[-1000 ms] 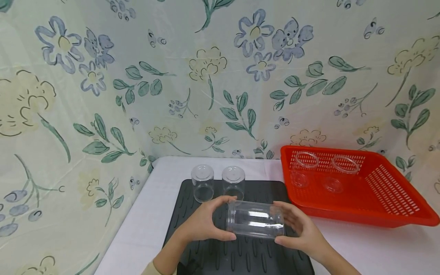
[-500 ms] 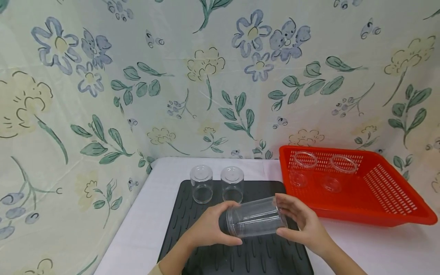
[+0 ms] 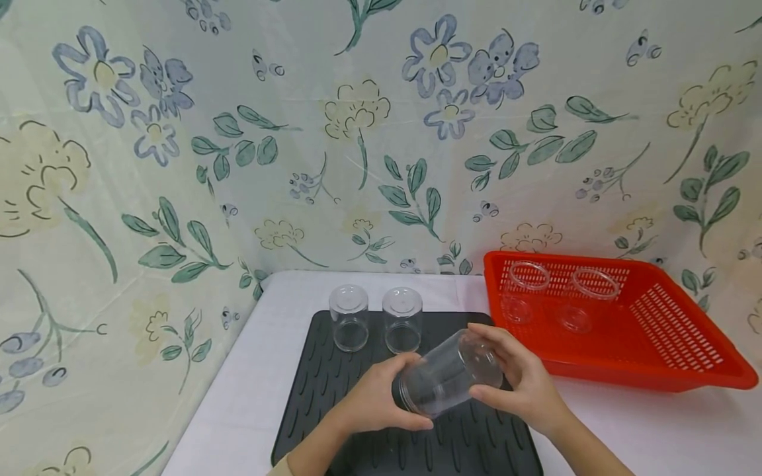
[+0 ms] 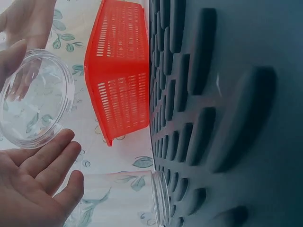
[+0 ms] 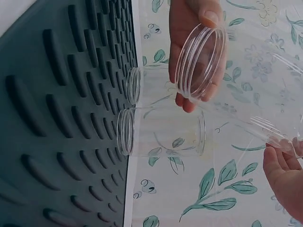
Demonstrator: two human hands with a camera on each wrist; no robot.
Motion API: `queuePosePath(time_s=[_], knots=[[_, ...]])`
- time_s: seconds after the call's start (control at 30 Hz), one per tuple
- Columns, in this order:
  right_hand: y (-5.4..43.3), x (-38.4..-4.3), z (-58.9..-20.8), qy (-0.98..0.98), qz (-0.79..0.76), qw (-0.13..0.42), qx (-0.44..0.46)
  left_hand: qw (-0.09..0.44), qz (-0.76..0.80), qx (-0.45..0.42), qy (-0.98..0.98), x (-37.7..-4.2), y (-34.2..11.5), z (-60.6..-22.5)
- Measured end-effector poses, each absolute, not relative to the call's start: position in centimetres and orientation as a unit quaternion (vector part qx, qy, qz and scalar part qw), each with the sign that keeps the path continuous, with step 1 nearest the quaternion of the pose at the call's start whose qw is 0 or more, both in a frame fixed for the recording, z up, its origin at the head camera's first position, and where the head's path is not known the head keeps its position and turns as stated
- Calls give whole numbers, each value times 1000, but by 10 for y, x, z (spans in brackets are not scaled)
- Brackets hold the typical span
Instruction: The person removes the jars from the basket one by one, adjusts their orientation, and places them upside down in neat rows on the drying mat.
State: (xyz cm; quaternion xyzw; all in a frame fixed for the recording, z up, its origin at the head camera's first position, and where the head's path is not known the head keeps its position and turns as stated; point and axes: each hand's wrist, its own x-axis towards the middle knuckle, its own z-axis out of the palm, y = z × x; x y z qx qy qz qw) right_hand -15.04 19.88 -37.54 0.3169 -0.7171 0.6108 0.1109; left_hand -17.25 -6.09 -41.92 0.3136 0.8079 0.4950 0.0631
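While I watch from my remote station, the person's left hand (image 3: 381, 396) grips the threaded mouth end of a clear plastic jar (image 3: 449, 373), its thumb below and its fingers above. Their right hand (image 3: 524, 377) holds the same jar at its base end, thumb and fingers spread round it. I see the jar slanting in the air between the two hands, base end higher, above a black ridged mat (image 3: 417, 453). Behind it, two clear jars, one on the left (image 3: 349, 318) and one on the right (image 3: 403, 320), stand mouth down, side by side near the mat's far edge. To my right, a red perforated plastic basket (image 3: 607, 371) holds two more clear containers (image 3: 524, 291). I make out a white tablecloth (image 3: 238, 396) beneath everything and a floral curtain (image 3: 357, 158) behind.
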Motion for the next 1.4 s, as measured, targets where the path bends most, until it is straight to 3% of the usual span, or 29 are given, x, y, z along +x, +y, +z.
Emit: queuePosePath(time_s=[1.4], knots=[[178, -150, -369, -722, 598, 140, 317, 82, 523, 309, 790, -170, -39, -432]])
